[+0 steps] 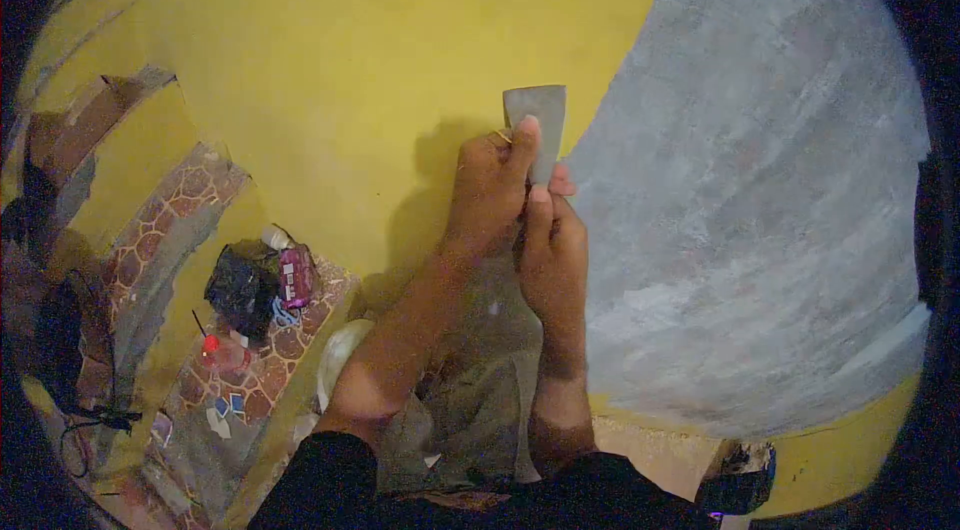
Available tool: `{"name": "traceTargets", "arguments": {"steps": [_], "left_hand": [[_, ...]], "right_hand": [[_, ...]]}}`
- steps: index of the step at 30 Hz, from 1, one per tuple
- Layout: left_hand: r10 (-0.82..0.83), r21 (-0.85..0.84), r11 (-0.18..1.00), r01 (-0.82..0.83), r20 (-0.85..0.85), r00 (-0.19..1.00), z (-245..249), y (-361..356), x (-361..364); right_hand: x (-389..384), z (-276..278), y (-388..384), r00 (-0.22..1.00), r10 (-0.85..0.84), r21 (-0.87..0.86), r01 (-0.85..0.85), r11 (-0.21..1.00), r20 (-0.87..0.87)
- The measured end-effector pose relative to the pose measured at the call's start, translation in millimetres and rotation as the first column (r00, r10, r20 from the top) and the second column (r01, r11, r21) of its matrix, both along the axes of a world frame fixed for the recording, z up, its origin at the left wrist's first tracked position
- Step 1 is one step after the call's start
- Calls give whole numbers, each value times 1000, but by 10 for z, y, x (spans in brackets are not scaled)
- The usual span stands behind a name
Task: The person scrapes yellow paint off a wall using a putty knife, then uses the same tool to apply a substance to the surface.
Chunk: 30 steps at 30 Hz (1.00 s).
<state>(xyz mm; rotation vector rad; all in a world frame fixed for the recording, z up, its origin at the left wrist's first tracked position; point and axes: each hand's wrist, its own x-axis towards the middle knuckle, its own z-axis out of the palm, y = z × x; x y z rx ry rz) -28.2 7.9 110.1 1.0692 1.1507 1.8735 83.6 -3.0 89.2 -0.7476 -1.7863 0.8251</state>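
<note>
A flat grey piece, wider at its top edge, stands out in front of the yellow wall. My left hand grips its left side, the thumb lying flat on its face. Lower down, my right hand is closed around its narrow bottom end, with a fingertip showing at its right. The two hands are close together. The large grey painted area of the wall lies just right of them.
Steps with a stone pattern run down the left side. On one lie a black bag, a purple packet and a red-topped item. A black container stands at the lower right.
</note>
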Motion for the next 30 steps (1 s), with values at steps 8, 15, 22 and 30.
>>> {"name": "traceTargets", "arguments": {"steps": [8,15,22,30], "left_hand": [[182,47,983,-176,-238,954,-1146,281,-81],[45,-13,999,-51,-306,951,-875,-102,-325],[140,-5,989,-148,-294,945,-1041,-9,-319],[350,120,933,-338,-507,787,-797,-126,-348]], "right_hand": [[8,-1084,-8,991,-132,-233,131,964,12],[28,-805,-231,988,-51,-392,-9,920,-142],[-105,-926,-214,986,-74,-374,13,927,-149],[-171,-901,-284,987,-58,-342,3,940,-152]]}}
